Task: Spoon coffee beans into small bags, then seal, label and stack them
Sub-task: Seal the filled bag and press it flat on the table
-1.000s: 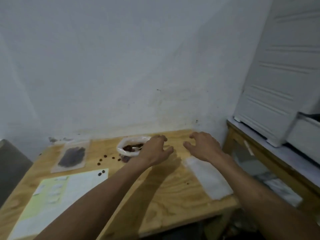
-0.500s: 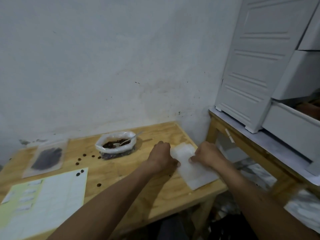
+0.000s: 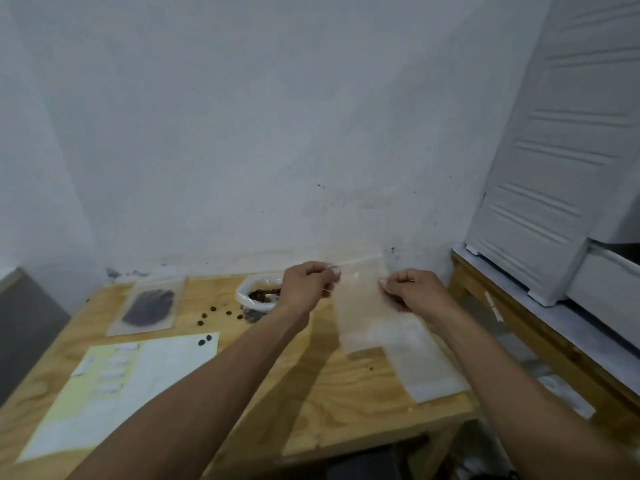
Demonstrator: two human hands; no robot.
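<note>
Clear plastic bag (image 3: 362, 306); matt, grainy plywood table (image 3: 346, 393).

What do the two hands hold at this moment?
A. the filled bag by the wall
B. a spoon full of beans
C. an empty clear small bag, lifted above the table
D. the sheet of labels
C: the left hand and right hand pinch the top corners of the empty clear bag, which hangs above the table.

An empty clear small bag (image 3: 362, 306) was held upright above the tabletop (image 3: 332, 382), pinched at its top corners. More flat bags (image 3: 426, 368) lay beneath. An open bag of coffee beans (image 3: 258, 296) stood left; loose beans (image 3: 213, 315) were scattered beside a filled bag (image 3: 149, 308) and label sheet (image 3: 138, 386).
</note>
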